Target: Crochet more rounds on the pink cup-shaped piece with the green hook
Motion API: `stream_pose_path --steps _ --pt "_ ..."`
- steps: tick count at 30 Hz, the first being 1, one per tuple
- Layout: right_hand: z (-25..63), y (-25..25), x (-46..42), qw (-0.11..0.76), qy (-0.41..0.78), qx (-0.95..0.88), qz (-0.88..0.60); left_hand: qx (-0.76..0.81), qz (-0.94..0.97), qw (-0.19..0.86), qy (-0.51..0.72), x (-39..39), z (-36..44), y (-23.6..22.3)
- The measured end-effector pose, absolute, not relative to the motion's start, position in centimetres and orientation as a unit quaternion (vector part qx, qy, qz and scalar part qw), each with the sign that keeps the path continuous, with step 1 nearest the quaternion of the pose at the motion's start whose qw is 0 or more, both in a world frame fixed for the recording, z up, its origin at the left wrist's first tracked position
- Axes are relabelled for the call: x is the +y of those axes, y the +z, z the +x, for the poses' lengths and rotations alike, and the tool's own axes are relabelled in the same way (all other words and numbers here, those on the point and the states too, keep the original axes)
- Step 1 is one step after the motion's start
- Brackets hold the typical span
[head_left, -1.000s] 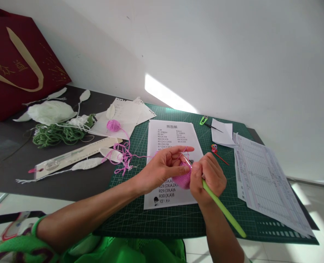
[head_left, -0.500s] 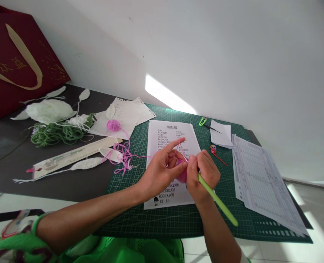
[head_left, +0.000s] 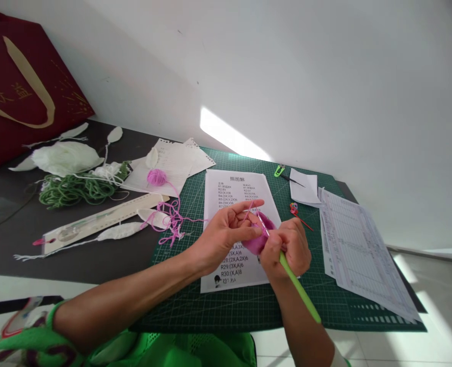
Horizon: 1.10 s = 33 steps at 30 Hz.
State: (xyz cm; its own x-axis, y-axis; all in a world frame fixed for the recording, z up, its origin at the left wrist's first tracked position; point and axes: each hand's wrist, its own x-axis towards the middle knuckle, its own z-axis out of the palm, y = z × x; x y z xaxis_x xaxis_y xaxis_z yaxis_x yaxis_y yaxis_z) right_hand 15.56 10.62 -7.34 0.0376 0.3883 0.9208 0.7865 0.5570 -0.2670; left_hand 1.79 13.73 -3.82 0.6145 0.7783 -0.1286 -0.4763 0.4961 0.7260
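Green yarn (head_left: 67, 191) far left of frame; pink yarn ball (head_left: 156, 177) left of centre. Left hand (head_left: 226, 232) at centre, thumb and fingers pinching the pink crochet piece (head_left: 254, 247), mid-frame over the printed sheet (head_left: 233, 193). Right hand (head_left: 289, 247) just right, fingers clamped on the crochet hook (head_left: 296, 283), tip at the piece.

Left of the left hand (head_left: 223, 234), the dark counter (head_left: 4, 237) carries a maroon gift bag (head_left: 4, 61), white yarn (head_left: 67, 158), green yarn (head_left: 65, 192) and a ruler (head_left: 103, 219); ruled sheets (head_left: 363, 250) lie right of the right hand (head_left: 287, 250), white paper (head_left: 309, 192) beyond it.
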Motion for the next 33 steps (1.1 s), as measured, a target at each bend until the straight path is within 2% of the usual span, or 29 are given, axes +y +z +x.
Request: stream_pose_path --steps 9,20,28,33 --pt "16.4 -6.0 10.1 0.601 -0.04 -0.692 -0.398 0.223 0.305 0.861 0.341 14.1 1.0 -3.6" --pt "17.0 -6.2 9.6 0.644 0.022 -0.646 -0.409 0.221 0.317 0.867 0.315 14.3 1.0 -3.5" --pt "17.5 -6.4 10.0 0.687 0.146 -0.605 -0.375 0.218 0.34 0.86 0.312 14.4 1.1 -3.8" --pt "17.2 -6.2 9.9 0.665 0.122 -0.628 -0.386 0.207 0.351 0.856 0.318 14.2 1.2 -4.1"
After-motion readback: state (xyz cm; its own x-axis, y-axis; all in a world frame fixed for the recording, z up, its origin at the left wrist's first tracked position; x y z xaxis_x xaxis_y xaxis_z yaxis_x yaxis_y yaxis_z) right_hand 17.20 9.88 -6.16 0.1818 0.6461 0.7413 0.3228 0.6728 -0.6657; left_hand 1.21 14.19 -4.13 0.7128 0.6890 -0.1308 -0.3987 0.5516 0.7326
